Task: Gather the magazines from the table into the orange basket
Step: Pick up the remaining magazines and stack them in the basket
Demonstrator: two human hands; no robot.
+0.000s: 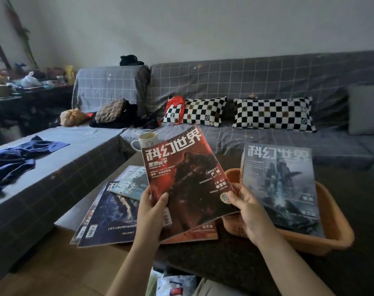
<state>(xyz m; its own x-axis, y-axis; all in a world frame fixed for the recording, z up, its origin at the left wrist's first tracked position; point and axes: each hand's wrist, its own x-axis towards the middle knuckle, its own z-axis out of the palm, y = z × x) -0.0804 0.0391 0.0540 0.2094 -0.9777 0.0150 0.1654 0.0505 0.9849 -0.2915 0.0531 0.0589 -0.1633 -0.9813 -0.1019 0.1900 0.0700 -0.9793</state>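
Observation:
A red-covered magazine [186, 178] is held up above the dark table [203, 259], tilted. My left hand [150, 212] grips its lower left edge and my right hand [249, 210] grips its lower right corner. To the right stands the orange basket [331, 238] with a stack of magazines in it, a grey-blue one [282, 186] on top. On the table to the left lie more magazines: a dark blue one [109, 218], a pale teal one [130, 182] over it, and an orange-red one [198, 231] under the held one.
A white mug [146, 141] stands at the table's far edge, behind the held magazine. A grey checked sofa [256, 82] wraps the back and left, with two checkered pillows [273, 114], bags [113, 112] and blue clothing [17, 159]. Packets [175, 285] lie by my knees.

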